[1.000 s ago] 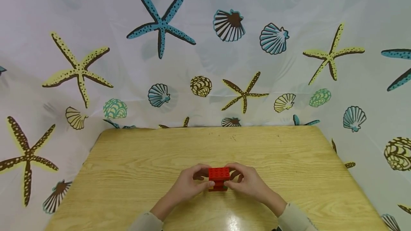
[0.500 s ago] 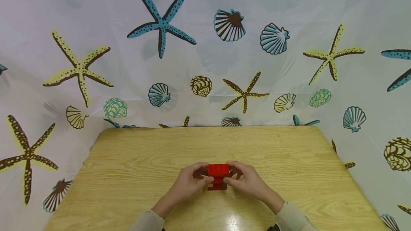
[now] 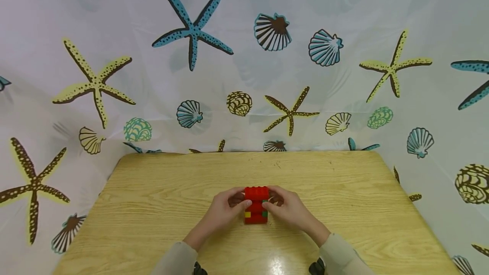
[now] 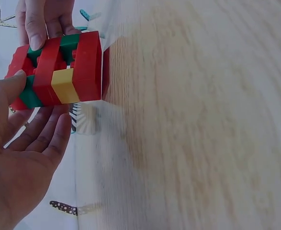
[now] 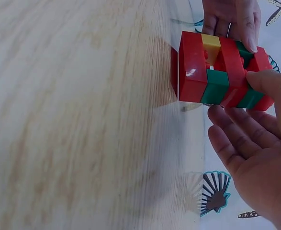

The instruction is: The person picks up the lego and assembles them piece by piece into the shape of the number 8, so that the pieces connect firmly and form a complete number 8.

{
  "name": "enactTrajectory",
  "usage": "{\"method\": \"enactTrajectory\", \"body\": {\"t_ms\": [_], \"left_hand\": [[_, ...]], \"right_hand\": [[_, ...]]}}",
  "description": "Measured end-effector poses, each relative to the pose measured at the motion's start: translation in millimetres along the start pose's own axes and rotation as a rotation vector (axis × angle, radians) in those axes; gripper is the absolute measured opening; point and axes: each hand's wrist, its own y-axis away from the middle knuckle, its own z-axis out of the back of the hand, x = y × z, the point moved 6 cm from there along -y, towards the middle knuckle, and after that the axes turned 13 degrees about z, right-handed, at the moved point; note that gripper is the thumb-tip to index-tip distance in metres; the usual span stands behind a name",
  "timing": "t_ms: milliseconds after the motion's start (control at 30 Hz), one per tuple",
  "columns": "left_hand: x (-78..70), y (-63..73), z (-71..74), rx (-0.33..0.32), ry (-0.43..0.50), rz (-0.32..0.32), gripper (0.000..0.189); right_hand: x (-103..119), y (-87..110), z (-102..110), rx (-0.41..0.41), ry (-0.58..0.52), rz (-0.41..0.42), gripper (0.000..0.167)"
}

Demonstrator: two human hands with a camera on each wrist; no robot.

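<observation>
A block tower of toy building bricks [image 3: 256, 208] stands at the middle of the wooden table. Three long red bricks form its layers, with small green bricks [image 5: 217, 84] and a yellow brick [image 4: 65, 85] between them and open gaps in the middle. My left hand [image 3: 225, 207] grips the tower's upper part from the left, thumb on the near face. From the right my right hand [image 3: 287, 208] holds it the same way, thumb near the upper green brick [image 5: 250, 98]. Both hands' other fingers reach round the far side, partly hidden in the head view.
The wooden table [image 3: 172, 181] spreads out on all sides of the tower. Behind it and along both sides hangs a white cloth [image 3: 217, 75] printed with starfish and shells. A light reflection shows on the tabletop near the front.
The tower has shifted slightly away from me and tilted so its top shows less and its near face more. Both hands have moved with it, keeping their grip.
</observation>
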Motion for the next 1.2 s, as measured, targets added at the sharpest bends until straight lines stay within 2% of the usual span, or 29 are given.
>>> {"method": "enactTrajectory", "body": {"t_ms": [367, 600, 800, 900, 1200], "left_hand": [[-0.3, -11.3, 1.3, -0.020, -0.015, 0.044, 0.056], [3.6, -13.4, -0.3, 0.019, -0.036, 0.062, 0.061], [6.5, -13.8, -2.3, 0.058, -0.027, 0.067, 0.069], [6.4, -15.2, -3.5, 0.067, -0.053, 0.062, 0.071], [4.9, -22.1, -3.8, -0.012, -0.182, 0.033, 0.060]], "right_hand": [[-12, -9.8, -3, -0.015, 0.003, -0.050, 0.056], [-18, -13.5, -5, -0.044, 0.001, -0.096, 0.054], [-21, -17.5, -6, -0.067, 0.007, -0.096, 0.050], [-23, -18.9, -7, -0.080, 0.003, -0.091, 0.049], [-27, -20.1, -8, -0.087, 0.014, -0.113, 0.052]]}}
